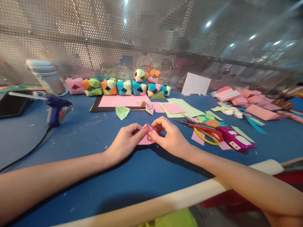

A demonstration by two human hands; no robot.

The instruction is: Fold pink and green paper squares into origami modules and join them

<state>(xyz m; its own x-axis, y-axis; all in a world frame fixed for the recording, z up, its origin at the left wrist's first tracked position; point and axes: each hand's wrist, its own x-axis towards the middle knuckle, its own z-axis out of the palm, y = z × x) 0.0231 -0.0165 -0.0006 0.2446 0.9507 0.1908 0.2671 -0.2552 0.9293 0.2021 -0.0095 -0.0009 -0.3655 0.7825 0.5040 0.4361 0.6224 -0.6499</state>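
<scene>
Pinching the pink paper (145, 140) from afar with left hand (126, 140) and right hand (169, 137), I might rip it by tugging hard.

Carries, as a blue table (146, 176), a glue gun (54, 110) with a bottle (48, 78) behind it. Bears paper balls (124, 87) right of the glue gun, pink paper (262, 113) farther right.

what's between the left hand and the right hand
A folded pink paper, gripped by both the left hand and the right hand; it shows in the head view.
</scene>
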